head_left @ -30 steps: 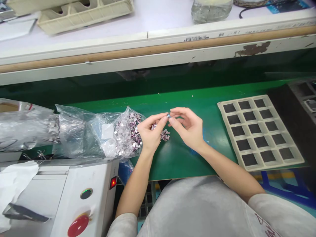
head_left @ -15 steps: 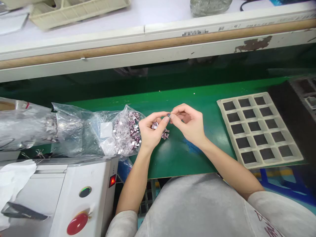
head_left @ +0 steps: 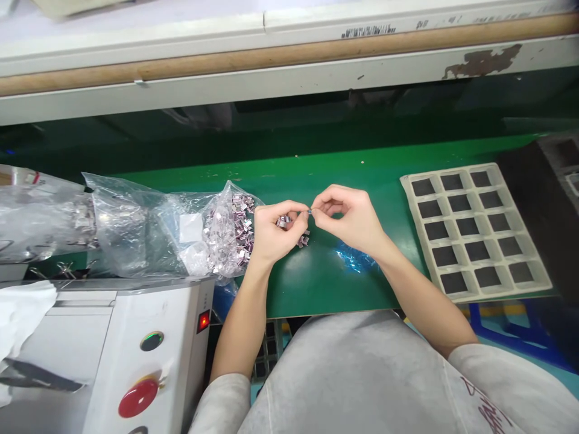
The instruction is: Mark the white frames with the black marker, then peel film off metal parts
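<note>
My left hand (head_left: 280,232) and my right hand (head_left: 346,217) meet over the green table, thumb and forefinger pinched on each. Between their fingertips is a tiny, bluish, shiny piece (head_left: 310,211), mostly covered by the fingers. Its exact shape is too small to make out. Several small metal clips (head_left: 303,240) lie loose beneath my left hand, partly hidden by it. Left of that hand, a clear plastic bag (head_left: 221,241) holds many similar silver and purplish pieces. Shreds of shiny blue film (head_left: 355,258) rest on the table below my right wrist.
A cream compartment tray (head_left: 479,235) with dark squares in its cells stands at the right. At lower left is a grey machine (head_left: 167,313) with a red button (head_left: 138,398) and a lit red switch (head_left: 203,320). A white shelf edge (head_left: 289,69) spans the back.
The view has shifted slightly, and more of the blue film shows beside my right wrist. The fingertips stay pinched together, with a sliver of blue now visible between them.
</note>
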`<state>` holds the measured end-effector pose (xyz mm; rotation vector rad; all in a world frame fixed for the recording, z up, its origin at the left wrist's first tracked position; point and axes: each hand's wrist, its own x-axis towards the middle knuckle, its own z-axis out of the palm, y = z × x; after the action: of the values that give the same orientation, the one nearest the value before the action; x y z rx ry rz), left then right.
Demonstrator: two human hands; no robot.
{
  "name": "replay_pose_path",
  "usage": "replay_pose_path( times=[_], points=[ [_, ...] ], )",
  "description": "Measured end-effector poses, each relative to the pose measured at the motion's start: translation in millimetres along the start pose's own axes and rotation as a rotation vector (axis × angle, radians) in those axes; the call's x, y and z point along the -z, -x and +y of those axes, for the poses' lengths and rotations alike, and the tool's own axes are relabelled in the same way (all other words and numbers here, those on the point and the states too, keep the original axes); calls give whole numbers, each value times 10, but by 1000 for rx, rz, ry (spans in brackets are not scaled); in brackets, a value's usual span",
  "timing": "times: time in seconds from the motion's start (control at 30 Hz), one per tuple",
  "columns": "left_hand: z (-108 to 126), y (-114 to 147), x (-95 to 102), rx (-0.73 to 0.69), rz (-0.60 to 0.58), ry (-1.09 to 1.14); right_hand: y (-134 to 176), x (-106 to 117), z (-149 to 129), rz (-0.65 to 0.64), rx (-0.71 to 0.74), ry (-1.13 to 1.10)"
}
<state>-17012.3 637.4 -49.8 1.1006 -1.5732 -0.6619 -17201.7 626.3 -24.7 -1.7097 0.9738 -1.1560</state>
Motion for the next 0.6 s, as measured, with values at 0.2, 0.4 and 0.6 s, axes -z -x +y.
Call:
replay_pose_path(
  times=[0.2, 0.4, 0.6],
  points=[
    [-13, 8, -1, -4, -22, -23, 8, -6, -4, 15, 24, 66],
    [-27, 7, -13, -19, -19, -47, 22, -17, -36, 15, 21, 128],
    [-26, 10, -44, -35, 32, -64, 28, -31, -50, 21, 24, 147]
  ],
)
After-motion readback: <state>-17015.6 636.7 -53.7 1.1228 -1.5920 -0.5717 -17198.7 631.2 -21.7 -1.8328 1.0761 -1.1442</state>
